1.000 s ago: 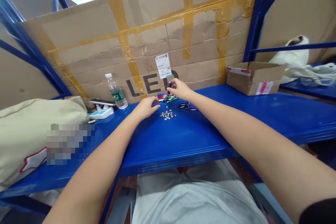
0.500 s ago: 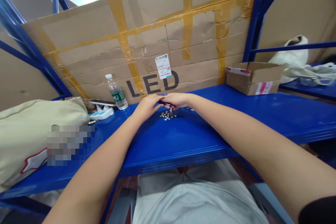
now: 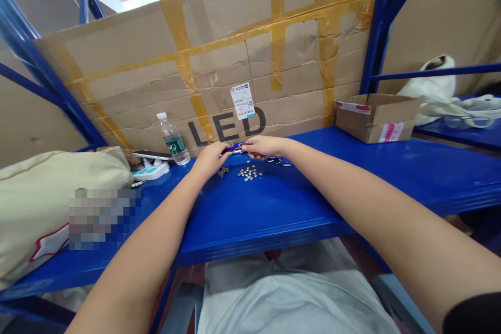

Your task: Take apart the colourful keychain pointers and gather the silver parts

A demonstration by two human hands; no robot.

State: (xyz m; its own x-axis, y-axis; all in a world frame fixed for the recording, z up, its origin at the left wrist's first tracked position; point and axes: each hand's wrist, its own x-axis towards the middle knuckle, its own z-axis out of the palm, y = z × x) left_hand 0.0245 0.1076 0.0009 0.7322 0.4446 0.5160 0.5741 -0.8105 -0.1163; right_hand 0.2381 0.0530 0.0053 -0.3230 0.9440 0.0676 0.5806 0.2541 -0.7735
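A shiny purple carabiner is held up between my two hands, just above the blue shelf. My left hand pinches its left end. Closed on the opposite end is my right hand, fingers curled. My fingers cover part of the carabiner. Below, small round silvery pieces lie scattered, too small to name. Under my left hand sits a little heap of brass-coloured bits, partly hidden. Several coloured carabiners lie on the shelf beneath my right wrist.
A water bottle stands at the back left, near a white power strip and a phone. A beige bag takes up the left side. At the back right is an open cardboard box. A taped cardboard sheet closes the rear.
My hands have drawn apart, the left moving left, and the carabiner shows more between them. A shiny part that hung below my right hand no longer shows there. The brass-coloured heap has come into view.
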